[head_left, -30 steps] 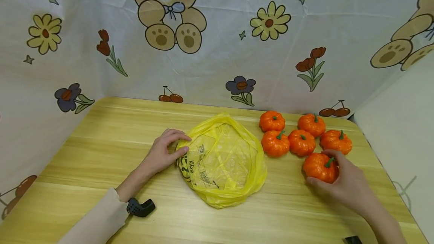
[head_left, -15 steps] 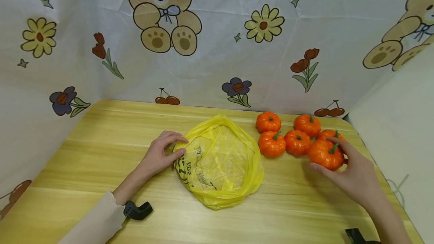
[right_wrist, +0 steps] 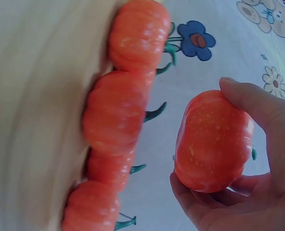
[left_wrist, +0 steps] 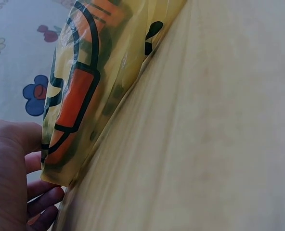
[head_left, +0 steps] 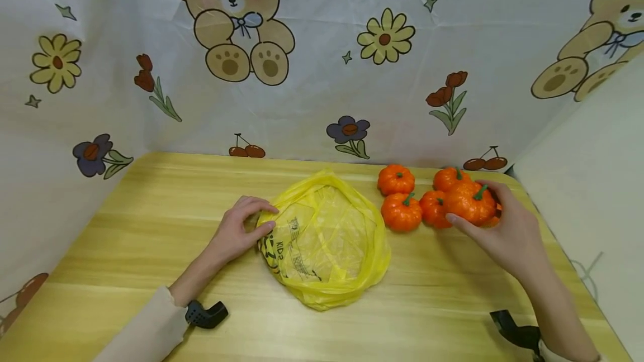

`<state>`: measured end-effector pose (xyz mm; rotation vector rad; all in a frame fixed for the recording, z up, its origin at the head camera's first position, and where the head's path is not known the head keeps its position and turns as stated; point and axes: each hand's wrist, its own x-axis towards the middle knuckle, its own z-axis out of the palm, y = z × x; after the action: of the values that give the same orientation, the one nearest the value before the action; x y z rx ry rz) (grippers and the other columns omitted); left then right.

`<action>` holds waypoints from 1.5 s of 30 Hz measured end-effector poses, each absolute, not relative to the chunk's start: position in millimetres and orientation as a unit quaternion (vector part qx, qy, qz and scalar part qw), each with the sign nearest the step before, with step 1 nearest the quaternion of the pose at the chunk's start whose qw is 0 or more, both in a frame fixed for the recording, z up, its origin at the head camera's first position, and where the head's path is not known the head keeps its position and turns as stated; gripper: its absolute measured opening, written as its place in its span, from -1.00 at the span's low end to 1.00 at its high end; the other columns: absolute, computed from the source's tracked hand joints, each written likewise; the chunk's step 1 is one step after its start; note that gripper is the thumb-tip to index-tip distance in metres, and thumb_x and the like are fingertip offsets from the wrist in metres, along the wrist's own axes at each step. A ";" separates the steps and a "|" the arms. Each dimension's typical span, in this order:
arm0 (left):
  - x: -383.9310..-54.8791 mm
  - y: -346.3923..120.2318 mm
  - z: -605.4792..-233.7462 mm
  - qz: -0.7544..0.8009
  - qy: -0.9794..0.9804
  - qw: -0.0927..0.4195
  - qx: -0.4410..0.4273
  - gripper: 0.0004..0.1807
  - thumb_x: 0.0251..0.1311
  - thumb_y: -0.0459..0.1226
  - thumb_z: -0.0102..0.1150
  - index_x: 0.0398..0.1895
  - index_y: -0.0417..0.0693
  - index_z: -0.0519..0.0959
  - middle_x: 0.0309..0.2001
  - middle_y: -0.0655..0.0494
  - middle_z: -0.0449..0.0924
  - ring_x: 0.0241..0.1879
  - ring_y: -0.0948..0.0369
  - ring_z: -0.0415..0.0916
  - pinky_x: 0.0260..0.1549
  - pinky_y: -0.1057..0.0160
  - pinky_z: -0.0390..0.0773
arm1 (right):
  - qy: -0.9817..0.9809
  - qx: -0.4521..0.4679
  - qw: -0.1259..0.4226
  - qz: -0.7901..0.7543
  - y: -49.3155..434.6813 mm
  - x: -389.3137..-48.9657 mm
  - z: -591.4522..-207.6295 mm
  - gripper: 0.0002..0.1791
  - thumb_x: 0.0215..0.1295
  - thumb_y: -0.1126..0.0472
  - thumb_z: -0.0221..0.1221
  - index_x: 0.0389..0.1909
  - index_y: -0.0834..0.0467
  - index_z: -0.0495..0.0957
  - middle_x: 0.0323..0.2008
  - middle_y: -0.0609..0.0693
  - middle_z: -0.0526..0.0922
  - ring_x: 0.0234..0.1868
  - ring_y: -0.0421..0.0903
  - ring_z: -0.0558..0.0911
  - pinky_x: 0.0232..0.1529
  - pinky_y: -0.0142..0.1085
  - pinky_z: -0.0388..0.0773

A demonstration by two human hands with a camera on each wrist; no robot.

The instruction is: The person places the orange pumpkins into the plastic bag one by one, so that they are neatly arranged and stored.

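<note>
My left hand [head_left: 235, 230] pinches the left rim of an open yellow plastic bag [head_left: 329, 244] that stands on the table. In the left wrist view the bag's printed side [left_wrist: 80, 91] lies between thumb and fingers. My right hand [head_left: 515, 233] grips a small orange toy pumpkin [head_left: 465, 203] with a green stem, thumb on one side and fingers on the other. The right wrist view has this held pumpkin [right_wrist: 212, 142] lifted off the table, apart from a row of others. Several matching pumpkins [head_left: 401, 213] rest at the back right, some partly hidden behind the held one.
A pale wooden table [head_left: 151, 228] lies under everything. Behind it hangs a white cloth [head_left: 312, 27] printed with bears and flowers, and a white panel [head_left: 593, 183] borders the right side. Black wrist mounts [head_left: 206, 314] sit on both forearms.
The right hand has lifted the pumpkin off the table and carried it up and slightly back, over the others. My left hand stays at the bag's rim. The head view has shifted slightly.
</note>
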<state>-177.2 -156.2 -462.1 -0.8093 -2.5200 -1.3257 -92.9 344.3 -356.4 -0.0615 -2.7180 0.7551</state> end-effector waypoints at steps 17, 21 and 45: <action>-176.2 -156.1 -465.3 -0.450 -0.842 0.105 -0.280 -0.74 0.27 -0.26 0.46 0.02 0.05 0.74 0.07 0.21 0.70 0.15 0.16 0.52 0.19 0.09 0.44 | -0.941 0.005 0.176 0.291 321.8 -110.7 -358.3 -0.02 0.17 -0.06 0.55 0.48 0.26 0.30 0.22 0.34 0.56 0.11 0.34 0.59 0.06 0.00 0.64; -175.9 -156.6 -463.9 -0.450 -0.842 0.104 -0.279 -0.74 0.27 -0.27 0.46 0.01 0.05 0.74 0.07 0.20 0.70 0.14 0.16 0.51 0.19 0.10 0.44 | -0.940 0.015 0.176 0.291 314.8 -114.1 -354.2 -0.01 0.18 -0.08 0.54 0.50 0.24 0.30 0.26 0.31 0.57 0.14 0.30 0.60 0.03 -0.22 0.59; -177.1 -156.5 -462.3 -0.444 -0.849 0.094 -0.270 -0.74 0.27 -0.25 0.45 0.02 0.04 0.74 0.08 0.19 0.70 0.15 0.17 0.50 0.22 0.08 0.42 | -0.935 0.077 0.152 0.310 254.5 -143.3 -344.1 -0.05 0.17 -0.16 0.52 0.46 0.17 0.35 0.21 0.17 0.63 0.12 0.21 0.64 0.14 0.21 0.57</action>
<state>-177.1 -156.5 -462.3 -0.8006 -2.5187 -1.3177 -143.3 254.5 -344.1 0.2210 -2.6836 0.8896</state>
